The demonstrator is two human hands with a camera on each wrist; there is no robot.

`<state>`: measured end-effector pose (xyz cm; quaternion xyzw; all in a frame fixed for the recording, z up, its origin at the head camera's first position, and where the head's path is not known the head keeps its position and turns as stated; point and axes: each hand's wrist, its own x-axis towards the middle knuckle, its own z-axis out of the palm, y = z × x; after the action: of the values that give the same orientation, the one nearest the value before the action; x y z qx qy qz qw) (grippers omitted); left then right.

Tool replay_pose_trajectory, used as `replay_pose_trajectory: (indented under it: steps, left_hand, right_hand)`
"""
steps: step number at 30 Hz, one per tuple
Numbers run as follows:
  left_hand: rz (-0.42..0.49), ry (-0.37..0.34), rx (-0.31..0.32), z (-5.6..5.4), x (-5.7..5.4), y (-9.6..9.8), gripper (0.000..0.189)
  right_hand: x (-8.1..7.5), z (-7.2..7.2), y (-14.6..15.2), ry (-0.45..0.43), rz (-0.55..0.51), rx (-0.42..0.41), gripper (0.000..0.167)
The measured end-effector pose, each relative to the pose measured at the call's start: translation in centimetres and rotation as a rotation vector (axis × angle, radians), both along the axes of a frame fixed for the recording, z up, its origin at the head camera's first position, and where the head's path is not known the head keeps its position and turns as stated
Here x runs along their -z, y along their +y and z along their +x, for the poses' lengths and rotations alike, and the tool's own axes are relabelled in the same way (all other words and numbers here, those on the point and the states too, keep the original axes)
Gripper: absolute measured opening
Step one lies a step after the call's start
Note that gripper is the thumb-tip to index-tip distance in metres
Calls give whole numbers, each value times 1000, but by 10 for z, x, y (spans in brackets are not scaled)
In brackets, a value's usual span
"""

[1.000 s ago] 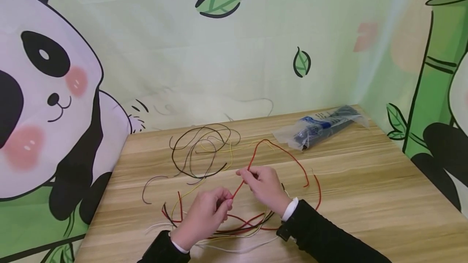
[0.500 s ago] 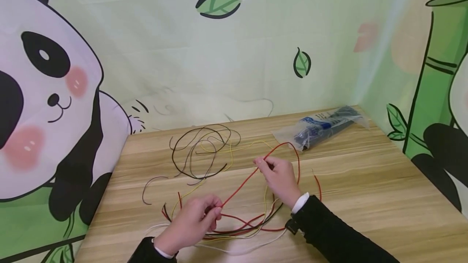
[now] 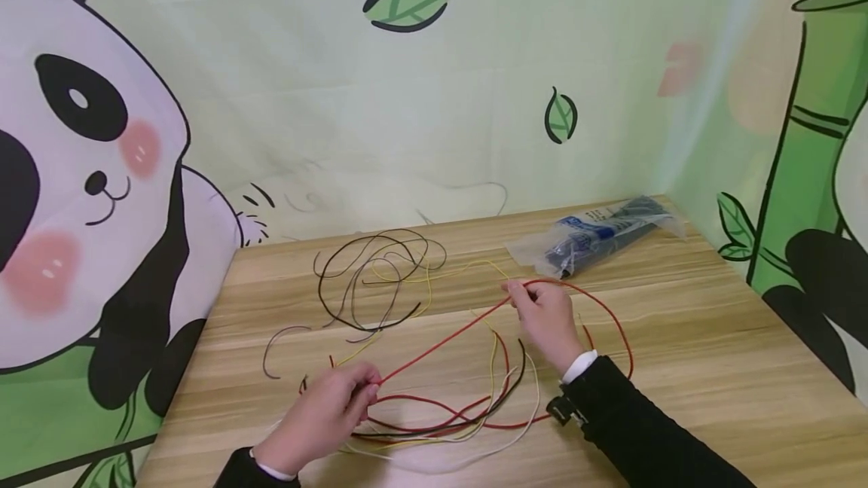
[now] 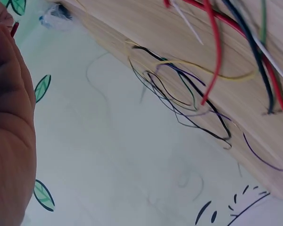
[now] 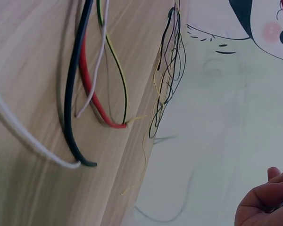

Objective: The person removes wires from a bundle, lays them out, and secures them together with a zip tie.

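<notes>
A thin red wire (image 3: 444, 339) runs taut and slanting between my two hands, above the table. My left hand (image 3: 319, 414) pinches it between thumb and fingers at the lower left; in the left wrist view a short red tip shows at the fingertips of that hand (image 4: 12, 113). Higher and to the right, my right hand (image 3: 545, 322) pinches the same wire, and the free part loops from there to the right and down behind the sleeve. Under the hands lies a loose bundle of red, black, yellow and white wires (image 3: 468, 422), partly hidden by the left hand.
Thin black, grey and yellow wires (image 3: 320, 292) lie coiled at the back of the wooden table (image 3: 705, 367). A short purple wire (image 3: 265, 356) rests at the left. A clear plastic bag (image 3: 603, 236) with dark contents lies back right. A printed cloth (image 3: 285, 96) hangs behind.
My right hand has moved right and my left hand left and down. The stretch of red wire between them has grown longer, and its free loop has swung to the right.
</notes>
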<state>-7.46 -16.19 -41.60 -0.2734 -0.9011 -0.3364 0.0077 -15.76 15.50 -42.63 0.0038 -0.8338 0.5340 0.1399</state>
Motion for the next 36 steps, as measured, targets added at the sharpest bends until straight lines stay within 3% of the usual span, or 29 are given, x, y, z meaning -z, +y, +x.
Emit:
replay_pose_trajectory:
  steps: [3,5,16,28,36]
  left_hand:
    - [-31,101,1,0,2,-5,16]
    - [-33,130,8,0,3,-6,16]
    - [-59,152,4,-3,4,-9,16]
    - [-45,226,7,-6,8,-18,17]
    - [-54,230,-5,-6,7,-23,20]
  right_hand:
    - [-3,-1,5,-74,-35,-26,34]
    - [-4,-1,7,-103,-58,-31,33]
    - [-6,-2,18,-224,-154,-71,28]
    - [2,-10,53,-182,-59,-36,32]
    - [3,-11,75,-238,-30,24,36]
